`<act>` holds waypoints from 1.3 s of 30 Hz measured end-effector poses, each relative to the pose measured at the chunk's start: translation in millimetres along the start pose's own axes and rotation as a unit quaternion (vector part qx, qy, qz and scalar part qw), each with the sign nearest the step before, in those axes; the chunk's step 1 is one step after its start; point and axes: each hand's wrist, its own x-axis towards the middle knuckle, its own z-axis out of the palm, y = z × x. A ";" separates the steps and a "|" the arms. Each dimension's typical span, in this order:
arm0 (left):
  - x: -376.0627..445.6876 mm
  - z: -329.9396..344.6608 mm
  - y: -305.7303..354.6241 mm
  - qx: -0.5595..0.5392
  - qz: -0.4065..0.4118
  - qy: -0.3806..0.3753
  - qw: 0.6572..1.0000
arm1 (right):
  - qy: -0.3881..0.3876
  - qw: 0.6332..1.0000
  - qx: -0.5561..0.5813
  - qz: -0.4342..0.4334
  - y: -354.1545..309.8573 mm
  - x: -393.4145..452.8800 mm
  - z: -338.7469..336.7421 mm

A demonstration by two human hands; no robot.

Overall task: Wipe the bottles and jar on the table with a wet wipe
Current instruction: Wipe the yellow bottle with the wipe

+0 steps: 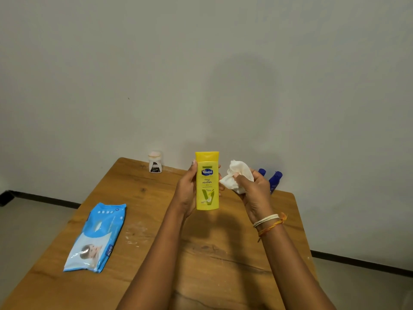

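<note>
Nearest at about 8 o'clock a blue pack of wipes point(96, 238) lies flat on the bench point(156, 220), and above the middle the left hand point(186, 189) is wrapped round a yellow bottle point(207, 181), holding it upright in the air, while the right hand point(254, 191) just at its 3 o'clock has a crumpled white wipe point(237, 175) bunched in its fingers, barely touching the bottle's edge. Honestly the wet plastic could slip out of that one-handed grip once rubbing starts. At the back, a small jar point(155, 162) sits at 11 o'clock, and two blue bottles point(274, 180) at 1 o'clock, half hidden, could get knocked by an elbow.
</note>
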 end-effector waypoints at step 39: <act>-7.4 44.7 -1.4 0.032 -0.031 0.029 0.999 | 0.053 0.885 -0.250 -0.390 -31.5 -20.0 2.9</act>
